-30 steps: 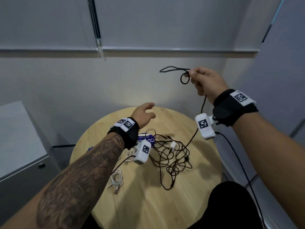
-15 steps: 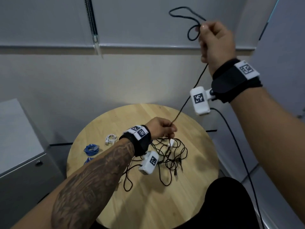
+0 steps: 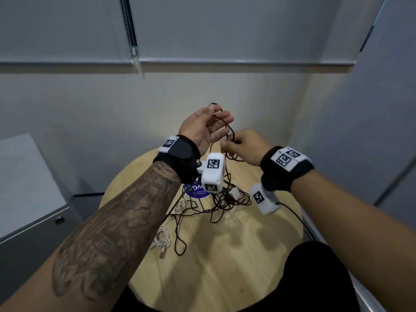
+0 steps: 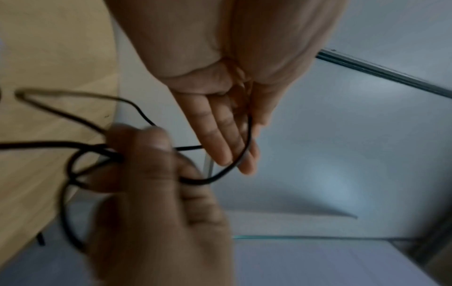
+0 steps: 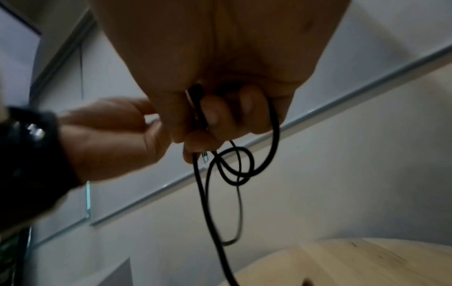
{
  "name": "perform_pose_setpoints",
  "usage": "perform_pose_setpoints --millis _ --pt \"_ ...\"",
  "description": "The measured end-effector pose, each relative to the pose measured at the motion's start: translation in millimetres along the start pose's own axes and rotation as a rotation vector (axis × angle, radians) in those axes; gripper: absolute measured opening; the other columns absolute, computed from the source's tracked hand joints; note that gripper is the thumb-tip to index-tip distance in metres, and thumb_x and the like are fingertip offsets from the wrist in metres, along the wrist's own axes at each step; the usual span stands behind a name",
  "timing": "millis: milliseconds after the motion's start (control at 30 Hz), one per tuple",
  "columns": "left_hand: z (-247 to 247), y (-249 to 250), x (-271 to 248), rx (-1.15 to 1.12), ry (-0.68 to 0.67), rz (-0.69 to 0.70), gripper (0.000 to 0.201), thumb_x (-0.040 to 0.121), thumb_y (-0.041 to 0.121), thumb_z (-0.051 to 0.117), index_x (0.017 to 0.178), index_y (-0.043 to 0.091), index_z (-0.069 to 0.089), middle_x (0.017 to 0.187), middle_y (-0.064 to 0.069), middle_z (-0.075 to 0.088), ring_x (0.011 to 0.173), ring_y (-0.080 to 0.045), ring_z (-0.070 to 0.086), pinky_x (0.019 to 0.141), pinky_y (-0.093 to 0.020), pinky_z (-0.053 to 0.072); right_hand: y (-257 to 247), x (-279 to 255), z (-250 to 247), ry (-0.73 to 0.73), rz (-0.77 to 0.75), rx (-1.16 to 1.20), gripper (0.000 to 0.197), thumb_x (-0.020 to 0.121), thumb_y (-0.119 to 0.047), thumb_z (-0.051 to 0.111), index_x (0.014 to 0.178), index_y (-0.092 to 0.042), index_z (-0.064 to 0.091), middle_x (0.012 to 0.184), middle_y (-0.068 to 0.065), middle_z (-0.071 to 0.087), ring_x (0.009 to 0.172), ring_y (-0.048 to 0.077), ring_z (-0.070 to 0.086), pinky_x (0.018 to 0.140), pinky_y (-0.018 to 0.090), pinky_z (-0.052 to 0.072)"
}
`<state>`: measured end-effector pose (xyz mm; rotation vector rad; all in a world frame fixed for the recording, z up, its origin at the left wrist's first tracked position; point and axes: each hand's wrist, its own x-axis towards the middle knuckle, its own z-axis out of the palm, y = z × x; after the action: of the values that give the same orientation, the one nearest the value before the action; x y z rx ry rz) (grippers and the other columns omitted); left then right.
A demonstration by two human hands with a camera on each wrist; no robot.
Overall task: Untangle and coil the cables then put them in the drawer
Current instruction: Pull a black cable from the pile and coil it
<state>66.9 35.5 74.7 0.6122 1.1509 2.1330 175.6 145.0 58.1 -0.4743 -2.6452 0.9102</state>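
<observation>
A round wooden worktop (image 3: 225, 255) sits below both hands. On it lies a messy heap of black cable (image 3: 227, 199), and a small white plug (image 3: 234, 192) sits in the heap. A round blue sticker (image 3: 195, 190) shows behind the heap, partly covered by the white camera box on the left wrist. A white cable (image 3: 162, 238) lies bunched near the left edge of the worktop, and the left forearm covers part of it. A grey cabinet (image 3: 29, 212) with a small round lock stands to the left. A blind cord (image 3: 129, 25) hangs down the wall at the back.

The black cable (image 3: 229, 131) runs up from the heap to the hands, so its long part goes mostly up and down. Near the top it bends into small loops.

The left hand (image 3: 203, 129) is held up with its fingers spread and straight. A loop of the cable lies over them. The right hand (image 3: 245, 146) is just beside it, with fingers curled, pinching the cable loops (image 5: 234, 166) together.

The wrist views are blurry. The cable's end seems tucked inside the right hand (image 5: 220, 108), but it is too dark to be sure. The strands in the heap cross so much that it is hard to tell one from another.
</observation>
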Motion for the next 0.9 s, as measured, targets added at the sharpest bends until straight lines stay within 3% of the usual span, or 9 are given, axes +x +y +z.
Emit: perform_pose_setpoints --millis 133,233,300,433,500,600,733,833,900 --pt "-11 -24 -10 0.216 0.097 0.039 0.038 0.096 0.053 0.046 0.092 0.016 0.056 0.077 0.001 0.059 0.070 -0.016 0.060 0.069 -0.037 0.051 -7 15 -18 0.224 0.005 0.198 0.029 0.098 -0.032 0.058 0.075 -0.020 0.071 0.057 -0.010 0.060 0.046 0.003 0.046 0.048 0.021 0.038" --pt "-20 -63 -26 0.520 -0.100 -0.038 0.013 0.095 0.030 0.058 0.098 0.018 0.059 0.085 0.001 0.066 0.084 -0.017 0.064 0.078 -0.035 0.048 -17 23 -34 0.311 -0.016 0.450 0.033 0.100 -0.029 0.055 0.071 -0.020 0.067 0.055 -0.009 0.056 0.042 0.006 0.042 0.042 0.021 0.032" --pt "-27 -84 -36 0.577 -0.225 -0.095 0.003 0.094 0.016 0.061 0.094 0.015 0.064 0.082 0.000 0.070 0.081 -0.016 0.066 0.070 -0.028 0.045 -28 26 -48 0.364 -0.037 0.558 0.031 0.101 -0.027 0.053 0.075 -0.017 0.067 0.057 -0.006 0.056 0.044 0.008 0.044 0.042 0.022 0.034" --pt "-30 -94 -43 0.427 -0.237 -0.191 0.014 0.096 0.011 0.055 0.087 0.012 0.066 0.070 0.004 0.069 0.078 -0.022 0.068 0.072 -0.033 0.047 -40 27 -73 0.428 -0.048 0.627 0.028 0.101 -0.025 0.053 0.079 -0.015 0.067 0.062 -0.005 0.058 0.050 0.009 0.050 0.045 0.022 0.039" --pt "-30 -91 -44 0.412 -0.232 -0.205 0.017 0.097 0.008 0.052 0.094 0.013 0.068 0.086 -0.002 0.071 0.085 -0.023 0.069 0.076 -0.036 0.049 -38 28 -76 0.426 -0.041 0.639 0.028 0.101 -0.025 0.052 0.079 -0.015 0.067 0.064 -0.004 0.058 0.051 0.009 0.050 0.046 0.023 0.039" --pt "-28 -83 -47 0.407 -0.301 -0.240 0.034 0.092 -0.007 0.042 0.112 0.011 0.064 0.105 -0.007 0.069 0.095 -0.031 0.069 0.066 -0.035 0.054 -31 27 -74 0.440 -0.043 0.628 0.029 0.101 -0.028 0.050 0.079 -0.018 0.067 0.065 -0.005 0.059 0.053 0.008 0.051 0.046 0.023 0.039" --pt "-42 -69 -48 0.417 -0.153 -0.187 0.032 0.089 -0.008 0.041 0.106 0.009 0.062 0.072 -0.006 0.066 0.070 -0.028 0.068 0.055 -0.030 0.051 -7 19 -79 0.502 0.015 0.450 0.034 0.103 -0.029 0.046 0.075 -0.020 0.063 0.064 -0.005 0.057 0.046 0.005 0.048 0.045 0.018 0.037" --pt "-65 -61 -43 0.352 0.030 -0.177 0.025 0.086 -0.006 0.040 0.097 0.004 0.060 0.056 -0.007 0.038 0.042 -0.020 0.048 0.045 -0.024 0.041 26 12 -80 0.483 0.100 0.189 0.041 0.103 -0.030 0.043 0.069 -0.022 0.062 0.063 0.000 0.057 0.050 0.012 0.051 0.054 0.025 0.042" --pt "-80 -54 -39 0.284 0.148 -0.178 0.015 0.092 0.009 0.045 0.087 0.004 0.059 0.050 -0.002 0.026 0.034 -0.018 0.037 0.046 -0.024 0.039 48 8 -78 0.401 0.195 0.001 0.041 0.103 -0.033 0.042 0.073 -0.018 0.065 0.069 0.006 0.061 0.061 0.022 0.055 0.062 0.030 0.040"
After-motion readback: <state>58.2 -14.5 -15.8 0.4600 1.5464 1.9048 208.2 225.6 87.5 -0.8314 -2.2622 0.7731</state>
